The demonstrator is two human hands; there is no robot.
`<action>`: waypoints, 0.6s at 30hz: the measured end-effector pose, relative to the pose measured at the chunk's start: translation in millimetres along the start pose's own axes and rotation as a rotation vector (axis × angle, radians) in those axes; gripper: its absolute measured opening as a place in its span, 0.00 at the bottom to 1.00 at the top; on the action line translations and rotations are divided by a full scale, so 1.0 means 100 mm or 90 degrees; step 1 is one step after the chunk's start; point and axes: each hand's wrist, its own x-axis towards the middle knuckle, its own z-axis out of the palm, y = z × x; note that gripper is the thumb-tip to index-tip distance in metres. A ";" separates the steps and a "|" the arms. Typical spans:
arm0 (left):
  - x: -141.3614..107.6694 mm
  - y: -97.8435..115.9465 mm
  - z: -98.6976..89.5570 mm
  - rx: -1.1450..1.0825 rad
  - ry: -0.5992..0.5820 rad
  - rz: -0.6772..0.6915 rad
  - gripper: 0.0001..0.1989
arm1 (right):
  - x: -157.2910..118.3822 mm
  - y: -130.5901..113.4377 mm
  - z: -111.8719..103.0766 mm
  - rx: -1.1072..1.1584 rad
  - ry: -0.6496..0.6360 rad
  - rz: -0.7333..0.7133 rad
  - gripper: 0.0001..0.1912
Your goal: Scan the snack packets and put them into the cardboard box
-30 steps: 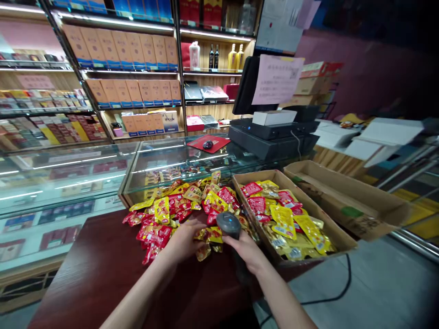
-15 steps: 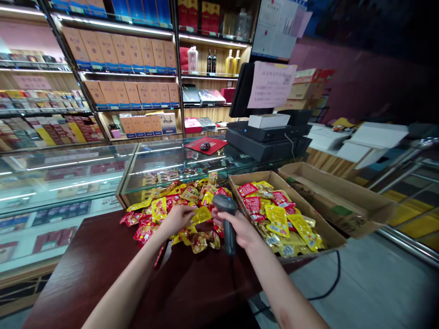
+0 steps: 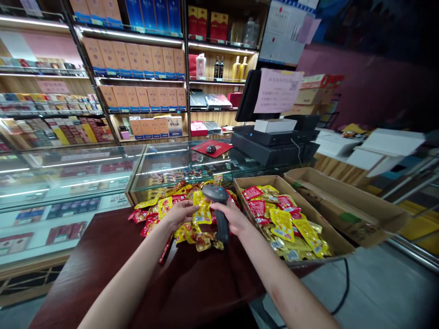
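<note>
My right hand [image 3: 233,216] is wrapped round the handle of a dark grey barcode scanner [image 3: 222,224], its head tipped toward the left. In my left hand [image 3: 180,214] is a yellow snack packet [image 3: 202,209], pinched at its left edge and held up just left of the scanner head. Beneath and behind both hands lies a heap of red, yellow and gold snack packets [image 3: 149,225] on the dark red counter [image 3: 113,260]. To the right of my right hand stands an open cardboard box [image 3: 247,180] with more such packets in it.
A second cardboard box [image 3: 380,214] stands at the right. Behind the heap are a glass display case [image 3: 164,157], a mouse [image 3: 211,149] on a red mat, and a monitor [image 3: 247,98]. Shelves of boxed goods line the back wall.
My left hand has lifted the yellow packet from lying over the heap to a more upright position. The scanner in my right hand has tilted and moved toward it. The whole view has shifted slightly.
</note>
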 end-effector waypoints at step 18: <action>0.17 0.03 -0.21 0.154 -0.017 -0.018 0.22 | -0.05 -0.01 0.09 -0.103 0.053 -0.016 0.15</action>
